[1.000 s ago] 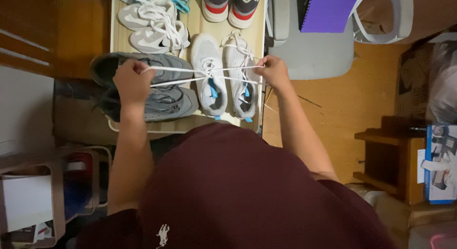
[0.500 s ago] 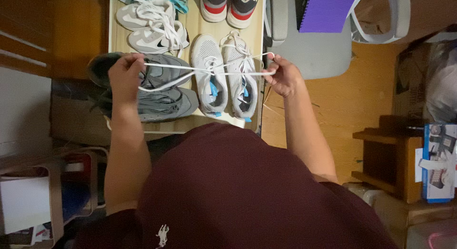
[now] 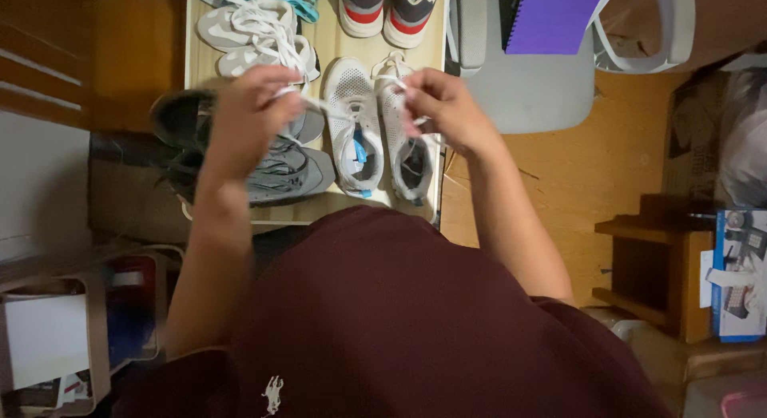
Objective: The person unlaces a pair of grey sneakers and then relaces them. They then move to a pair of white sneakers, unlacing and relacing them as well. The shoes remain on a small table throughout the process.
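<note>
White laces (image 3: 319,105), a moment ago stretched wide, now slacken as the left hand (image 3: 249,118) and right hand (image 3: 442,106), both pinching lace ends, close in over the white sneakers (image 3: 375,134).

Looks like somebody's home, probably a bedroom or an entry corner. There's warm wooden flooring (image 3: 575,170), and a light wood shoe shelf (image 3: 323,206) packed with pairs of everyday sneakers: a white pair (image 3: 375,122), a grey pair (image 3: 264,158), more up top. Just beside it sits a grey chair (image 3: 527,91) with a purple spiral notebook (image 3: 551,19) lying on it. Off to the right there's a small wooden stand (image 3: 655,266), plus cardboard boxes (image 3: 739,274) and bags piled about. Normal lived-in clutter.
</note>
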